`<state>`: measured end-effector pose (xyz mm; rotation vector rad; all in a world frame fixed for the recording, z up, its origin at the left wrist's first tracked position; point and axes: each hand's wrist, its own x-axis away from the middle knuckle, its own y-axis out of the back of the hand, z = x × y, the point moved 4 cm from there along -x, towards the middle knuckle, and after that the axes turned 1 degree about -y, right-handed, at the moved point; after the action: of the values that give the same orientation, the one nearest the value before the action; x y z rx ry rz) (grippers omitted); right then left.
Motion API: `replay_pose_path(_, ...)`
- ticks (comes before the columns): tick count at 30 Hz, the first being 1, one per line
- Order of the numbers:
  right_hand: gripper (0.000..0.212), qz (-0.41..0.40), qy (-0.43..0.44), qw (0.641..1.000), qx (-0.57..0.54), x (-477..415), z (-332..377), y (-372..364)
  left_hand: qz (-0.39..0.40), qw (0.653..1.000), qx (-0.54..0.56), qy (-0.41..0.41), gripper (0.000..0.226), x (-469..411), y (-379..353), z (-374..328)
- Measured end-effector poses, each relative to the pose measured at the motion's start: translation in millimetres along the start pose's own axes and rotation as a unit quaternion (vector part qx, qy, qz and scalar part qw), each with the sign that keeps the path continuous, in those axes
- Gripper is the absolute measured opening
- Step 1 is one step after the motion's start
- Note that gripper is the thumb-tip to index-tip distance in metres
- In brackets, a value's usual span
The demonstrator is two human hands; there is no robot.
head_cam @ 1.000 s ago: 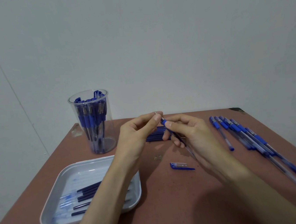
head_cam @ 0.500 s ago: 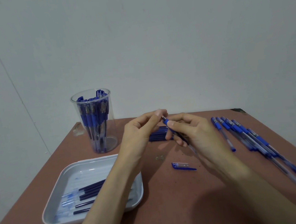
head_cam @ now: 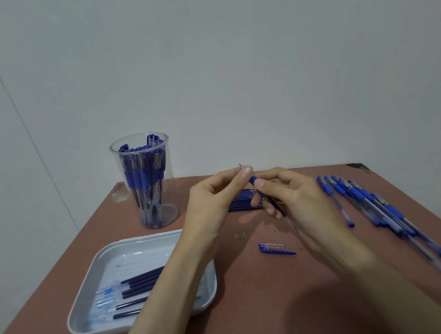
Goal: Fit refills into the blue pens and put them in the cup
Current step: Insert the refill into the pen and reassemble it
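The pen (head_cam: pixel 273 203) slants from its tip, pinched in the left grip (head_cam: pixel 211 197), down through the right grip (head_cam: pixel 299 202) curled round its barrel (cap (head_cam: pixel 274 248) on the worktop (head_cam: pixel 256 312), nearer the right).

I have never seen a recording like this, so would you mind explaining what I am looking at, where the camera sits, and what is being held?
There is no machine here: these are a person's two bare hands, filmed by a wide-angle camera worn on the head, looking forward and down. That is the only view. The left hand pinches the tip end of a blue pen, while the right hand grips its barrel. On the reddish table stand a clear cup filled with blue pens and a grey tray holding dark refills. A loose pen cap lies near the middle, a row of pens lies at the right, and a bundle of refills lies behind the hands.
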<state>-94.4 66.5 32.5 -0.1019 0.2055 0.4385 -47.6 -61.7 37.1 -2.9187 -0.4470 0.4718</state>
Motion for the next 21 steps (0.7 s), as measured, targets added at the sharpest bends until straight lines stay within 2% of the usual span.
replay_pose_path(3,0.013,0.017,-0.013,1.0,-0.012,0.7,-1.5,-2.4,-0.014,1.0,0.002,0.002,0.016,-1.3,3.8,1.6)
replay_pose_path(6,0.013,0.058,-0.062,0.994,-0.062,1.5,-1.1,-5.1,0.007,1.0,-0.003,0.005,0.024,-2.0,3.6,0.3)
replay_pose_path(9,0.017,0.106,-0.095,0.984,-0.102,3.0,0.9,-8.1,0.025,1.0,0.005,0.005,0.019,-2.0,1.4,-3.0)
replay_pose_path(13,0.015,0.12,-0.122,0.977,-0.126,2.5,-1.2,-7.9,0.035,0.999,0.008,0.008,0.014,-0.6,0.0,-3.3)
replay_pose_path(16,0.014,0.05,-0.125,0.988,-0.072,-4.2,-6.0,1.4,0.004,0.994,-0.103,-0.02,0.015,-5.1,2.9,3.8)
replay_pose_path(18,0.013,-0.03,-0.121,0.992,-0.025,-10.3,-11.6,13.3,-0.006,0.965,-0.257,-0.056,0.023,-5.9,1.8,8.3)
replay_pose_path(19,0.011,-0.066,-0.114,0.991,-0.007,-12.8,-14.2,20.0,0.019,0.941,-0.331,-0.065,0.025,-4.2,-2.2,10.7)
replay_pose_path(21,0.01,-0.117,-0.104,0.988,0.013,-16.2,-19.5,32.9,0.126,0.89,-0.434,-0.067,0.027,2.3,-13.9,16.5)
